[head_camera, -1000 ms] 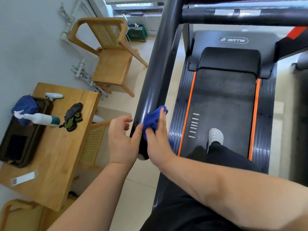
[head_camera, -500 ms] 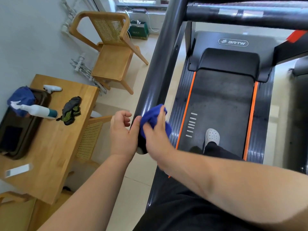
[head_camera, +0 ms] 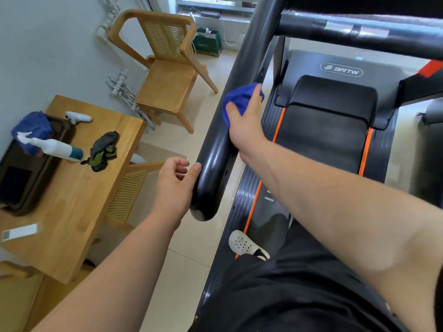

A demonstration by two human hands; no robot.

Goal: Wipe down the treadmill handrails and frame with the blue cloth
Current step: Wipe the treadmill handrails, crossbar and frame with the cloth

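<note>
Tiled floor, BRTW treadmill, right hand gripping blue cloth on handrail, left hand loosely curled

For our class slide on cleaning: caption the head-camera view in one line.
The right hand presses the blue cloth against the treadmill handrail; the left hand touches the rail's rounded end.

1. My left hand and my right hand are bare.
2. Both my arms are bare too, all the way up to the edge of the picture.
3. I wear black clothes on my lower half. The cloth looks soft and has lots of folds.
4. On one foot I wear a white shoe. It has rows of little round holes on top.
</note>
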